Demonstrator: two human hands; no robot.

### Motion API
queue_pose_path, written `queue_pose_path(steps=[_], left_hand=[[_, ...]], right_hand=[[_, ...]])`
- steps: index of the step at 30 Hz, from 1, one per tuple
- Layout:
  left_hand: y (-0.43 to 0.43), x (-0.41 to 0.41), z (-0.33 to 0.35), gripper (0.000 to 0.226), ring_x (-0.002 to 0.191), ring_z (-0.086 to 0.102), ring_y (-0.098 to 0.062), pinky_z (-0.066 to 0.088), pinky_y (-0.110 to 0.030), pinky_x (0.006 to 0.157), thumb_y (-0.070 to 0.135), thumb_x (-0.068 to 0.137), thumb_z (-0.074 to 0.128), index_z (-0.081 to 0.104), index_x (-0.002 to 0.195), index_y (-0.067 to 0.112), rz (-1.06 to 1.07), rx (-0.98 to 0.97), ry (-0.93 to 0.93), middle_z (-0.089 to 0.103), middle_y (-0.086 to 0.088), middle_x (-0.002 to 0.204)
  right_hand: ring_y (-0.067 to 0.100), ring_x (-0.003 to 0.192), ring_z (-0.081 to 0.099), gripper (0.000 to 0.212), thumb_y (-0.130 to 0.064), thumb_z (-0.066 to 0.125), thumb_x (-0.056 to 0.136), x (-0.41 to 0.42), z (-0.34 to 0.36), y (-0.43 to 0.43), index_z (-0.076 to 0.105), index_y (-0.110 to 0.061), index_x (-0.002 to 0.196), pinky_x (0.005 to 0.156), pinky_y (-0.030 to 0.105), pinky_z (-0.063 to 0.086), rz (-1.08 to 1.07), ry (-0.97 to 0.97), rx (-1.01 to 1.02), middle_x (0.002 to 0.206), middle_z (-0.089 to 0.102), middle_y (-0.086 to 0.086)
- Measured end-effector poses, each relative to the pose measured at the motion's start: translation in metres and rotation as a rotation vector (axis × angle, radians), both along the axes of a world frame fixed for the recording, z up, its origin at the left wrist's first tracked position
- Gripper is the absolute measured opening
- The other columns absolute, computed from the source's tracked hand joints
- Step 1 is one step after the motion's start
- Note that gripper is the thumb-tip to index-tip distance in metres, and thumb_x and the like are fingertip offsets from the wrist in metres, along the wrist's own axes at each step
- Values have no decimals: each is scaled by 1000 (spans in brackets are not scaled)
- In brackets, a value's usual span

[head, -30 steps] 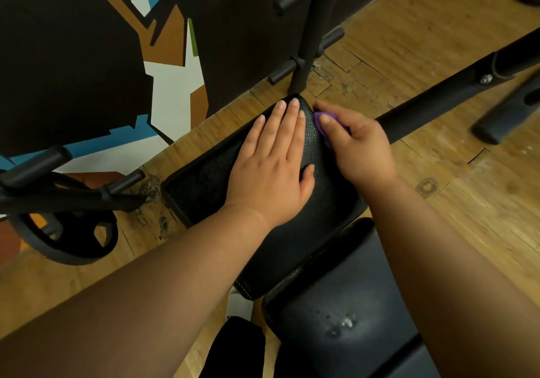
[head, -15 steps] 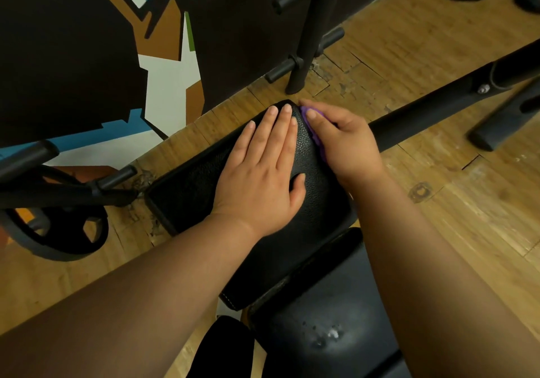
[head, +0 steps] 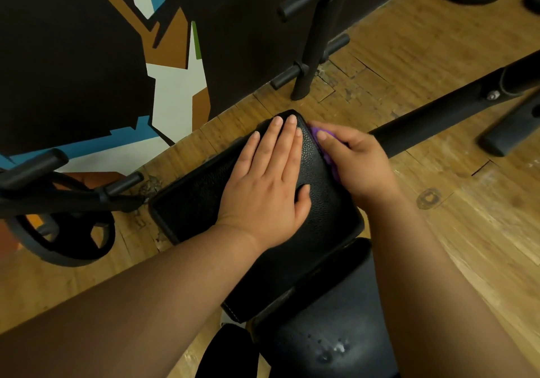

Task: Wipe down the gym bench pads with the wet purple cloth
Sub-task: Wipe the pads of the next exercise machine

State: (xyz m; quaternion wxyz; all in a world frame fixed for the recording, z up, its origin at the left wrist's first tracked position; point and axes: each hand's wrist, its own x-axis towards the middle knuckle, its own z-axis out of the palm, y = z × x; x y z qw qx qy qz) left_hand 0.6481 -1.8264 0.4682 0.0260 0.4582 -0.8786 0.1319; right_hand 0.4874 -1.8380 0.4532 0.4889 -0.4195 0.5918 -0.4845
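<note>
At the far left a black weight plate (head: 62,231) on its dark rack leans near the painted wall, above the worn wooden floor (head: 438,231). Next comes the black pebbled-leather bench pad (head: 204,196), its long axis running from the near edge diagonally up and right toward the wall. The left hand (head: 268,185) lies flat on top of it, fingers straight and together, palm pressing down; it grips nothing and seems only to steady the pad. Just right of that, the right hand (head: 359,164) curls over the pad's right side edge, its grip closed on the wet purple cloth (head: 328,155), which is bunched between fingers and leather, only a sliver showing. So the cloth sits at the pad's far right flank, and the right hand is the one to move it. I judge the coming stroke follows that edge along the long axis. Nearer the viewer, the dark smooth seat pad (head: 336,334) carries droplets.
</note>
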Motion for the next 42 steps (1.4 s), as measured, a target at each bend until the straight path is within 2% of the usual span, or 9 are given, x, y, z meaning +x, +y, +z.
queue_pose_path(steps=[4,10,15,18,22,25,30,35,42], left_hand=[[0,0,0,74,149,10,-30,11,-45,121,43,93,34,17,152,2,0,-1,8,13,-17,161],[1,-1,0,74,149,10,-30,12,-45,121,43,94,32,16,152,1,-2,10,-2,14,-17,160],[0,0,-1,74,149,9,-30,12,-45,121,43,94,32,16,152,2,-9,7,0,12,-17,161],[0,-1,-1,74,149,9,-30,12,-45,121,44,94,32,15,152,1,-2,1,-10,13,-17,161],[0,-2,-2,75,149,10,-29,12,-45,121,44,93,34,16,152,1,0,-10,-14,15,-17,160],[0,-1,-2,75,149,10,-29,13,-45,121,43,93,35,17,152,1,-3,-7,-11,15,-17,160],[0,-2,-2,75,149,11,-29,13,-45,121,43,93,35,19,152,1,0,-16,-11,16,-17,160],[1,-2,-2,74,149,12,-29,14,-45,121,43,93,35,19,152,1,2,-16,-4,17,-16,160],[1,-3,-2,74,149,12,-29,13,-45,121,42,92,35,20,152,1,-2,-16,-4,17,-16,160]], right_hand=[[-6,61,54,21,-15,56,96,-4,4,0,70,-29,104,61,13,43,44,37,16,66,67,-17],[-6,52,49,22,-16,55,97,6,14,-18,66,-27,114,54,9,40,44,49,-52,58,61,-25],[7,68,54,24,-18,58,95,-7,-2,11,71,-38,98,66,24,45,44,19,-1,76,70,2],[-5,73,60,21,-16,58,96,0,13,-13,70,-30,105,70,13,47,49,78,-62,85,70,-15],[-7,86,62,22,-16,58,95,9,20,-26,69,-23,113,77,12,49,56,48,-96,98,70,-12],[-14,80,59,24,-15,60,94,1,4,-2,66,-29,113,73,5,43,32,66,-93,96,67,-22],[-10,66,56,22,-15,59,95,2,11,-11,68,-24,114,67,6,43,27,110,-88,90,69,-10],[-19,95,57,25,-15,59,95,8,18,-27,67,-21,118,85,2,39,69,147,-167,103,64,-20],[-7,115,52,28,-11,61,93,4,2,-10,66,-11,121,99,7,36,54,298,-319,118,61,-12]])
